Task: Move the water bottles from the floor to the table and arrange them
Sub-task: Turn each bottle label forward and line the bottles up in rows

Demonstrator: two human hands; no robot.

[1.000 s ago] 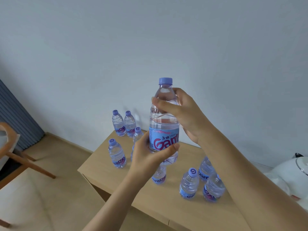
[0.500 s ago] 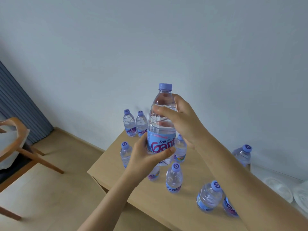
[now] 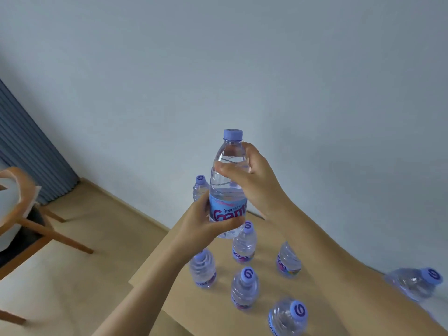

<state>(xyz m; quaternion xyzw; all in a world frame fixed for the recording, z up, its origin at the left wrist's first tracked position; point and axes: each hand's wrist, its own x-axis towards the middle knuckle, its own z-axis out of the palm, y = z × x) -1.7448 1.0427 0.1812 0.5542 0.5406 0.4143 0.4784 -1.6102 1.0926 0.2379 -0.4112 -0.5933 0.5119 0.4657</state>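
Note:
I hold a clear water bottle (image 3: 229,190) with a purple cap and blue label upright above the wooden table (image 3: 169,275). My left hand (image 3: 206,226) wraps its lower part at the label. My right hand (image 3: 252,183) grips its upper shoulder. Below stand several small bottles on the table: one at the back (image 3: 200,187) partly hidden by the held bottle, one in the middle (image 3: 244,243), one at the left (image 3: 203,269), one in front (image 3: 244,288), one at the right (image 3: 288,261) and one near the bottom edge (image 3: 287,317).
Another bottle (image 3: 417,283) stands at the far right past my right forearm. A wooden chair (image 3: 26,214) is at the left on the light floor. A blue-grey pleated curtain (image 3: 29,151) hangs at the left. A plain wall is behind the table.
The view has tilted and shifted, so the table and bottles sit lower and further right in frame. Both hands keep the same hold on the bottle, which stays upright.

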